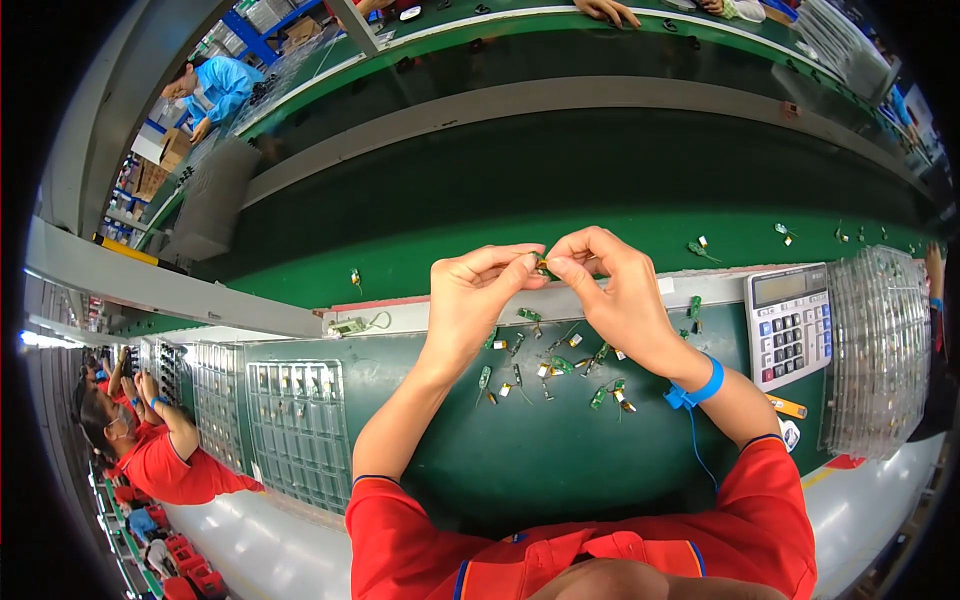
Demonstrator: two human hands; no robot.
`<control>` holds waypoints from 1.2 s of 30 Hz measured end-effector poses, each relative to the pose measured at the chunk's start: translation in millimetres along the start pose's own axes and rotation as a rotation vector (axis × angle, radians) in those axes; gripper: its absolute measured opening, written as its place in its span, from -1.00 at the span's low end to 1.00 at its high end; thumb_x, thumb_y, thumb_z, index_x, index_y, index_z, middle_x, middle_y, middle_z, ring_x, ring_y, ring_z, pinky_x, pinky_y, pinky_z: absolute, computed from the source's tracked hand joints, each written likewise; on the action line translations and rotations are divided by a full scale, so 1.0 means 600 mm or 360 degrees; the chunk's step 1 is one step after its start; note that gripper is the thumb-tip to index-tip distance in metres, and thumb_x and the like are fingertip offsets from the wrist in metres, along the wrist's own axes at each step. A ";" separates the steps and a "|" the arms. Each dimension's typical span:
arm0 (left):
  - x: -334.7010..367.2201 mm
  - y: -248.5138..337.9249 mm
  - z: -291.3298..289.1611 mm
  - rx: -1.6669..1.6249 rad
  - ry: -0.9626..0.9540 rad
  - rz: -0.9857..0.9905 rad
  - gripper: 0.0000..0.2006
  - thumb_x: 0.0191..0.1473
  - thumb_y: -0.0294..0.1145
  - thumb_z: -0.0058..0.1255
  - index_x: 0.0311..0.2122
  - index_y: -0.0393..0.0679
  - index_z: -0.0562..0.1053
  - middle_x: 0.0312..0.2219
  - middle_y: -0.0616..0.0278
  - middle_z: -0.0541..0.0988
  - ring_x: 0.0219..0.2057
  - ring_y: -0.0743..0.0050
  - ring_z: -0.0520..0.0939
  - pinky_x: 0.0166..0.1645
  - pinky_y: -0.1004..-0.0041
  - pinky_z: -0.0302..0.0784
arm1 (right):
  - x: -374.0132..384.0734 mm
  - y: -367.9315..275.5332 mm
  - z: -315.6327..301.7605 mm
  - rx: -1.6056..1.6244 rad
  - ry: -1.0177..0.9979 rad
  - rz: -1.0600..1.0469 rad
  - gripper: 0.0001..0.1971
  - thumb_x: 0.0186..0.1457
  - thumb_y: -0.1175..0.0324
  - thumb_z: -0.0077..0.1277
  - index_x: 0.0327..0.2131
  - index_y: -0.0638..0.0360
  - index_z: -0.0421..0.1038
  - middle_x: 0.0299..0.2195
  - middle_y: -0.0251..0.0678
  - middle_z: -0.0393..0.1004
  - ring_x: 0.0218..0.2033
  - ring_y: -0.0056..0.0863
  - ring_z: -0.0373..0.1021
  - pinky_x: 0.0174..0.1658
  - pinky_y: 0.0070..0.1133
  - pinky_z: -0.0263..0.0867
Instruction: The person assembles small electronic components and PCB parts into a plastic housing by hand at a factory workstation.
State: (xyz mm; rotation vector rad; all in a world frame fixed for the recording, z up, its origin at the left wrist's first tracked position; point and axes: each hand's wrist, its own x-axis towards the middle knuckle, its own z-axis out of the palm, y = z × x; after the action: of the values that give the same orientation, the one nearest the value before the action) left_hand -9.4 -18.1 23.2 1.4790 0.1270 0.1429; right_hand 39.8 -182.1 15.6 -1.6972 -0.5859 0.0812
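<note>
My left hand and my right hand meet above the pale rail at the far edge of the bench. Thumbs and fingertips pinch a small green circuit board from both sides; the fingers cover most of it. Below them, a loose scatter of similar green boards with thin wires and small silvery and yellow parts lies on the green bench. A blue wrist strap with a cord circles my right wrist.
At left lies a clear compartment tray with boards in its upper row. A calculator, an orange-handled tool and stacked clear trays stand at right. Beyond the rail, the green conveyor belt carries several boards. Co-workers sit nearby.
</note>
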 end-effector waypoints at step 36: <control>-0.010 -0.008 0.015 -0.0317 -0.0005 0.0251 -0.85 0.12 -0.55 0.02 -0.19 -0.31 0.43 -0.33 0.17 0.57 -0.30 0.54 0.59 -0.17 0.52 0.55 | 0.001 -0.001 0.005 -0.0666 0.0446 -0.1106 -0.75 -0.24 0.56 0.27 -0.38 0.27 0.49 -0.45 -0.26 0.48 -0.44 -0.32 0.42 -0.35 -0.51 0.43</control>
State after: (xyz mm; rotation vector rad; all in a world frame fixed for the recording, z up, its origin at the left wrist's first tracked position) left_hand -13.6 -28.2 19.0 1.2896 -0.0069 0.2729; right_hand 39.1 -178.8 15.4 -1.7627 -0.9919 -0.8107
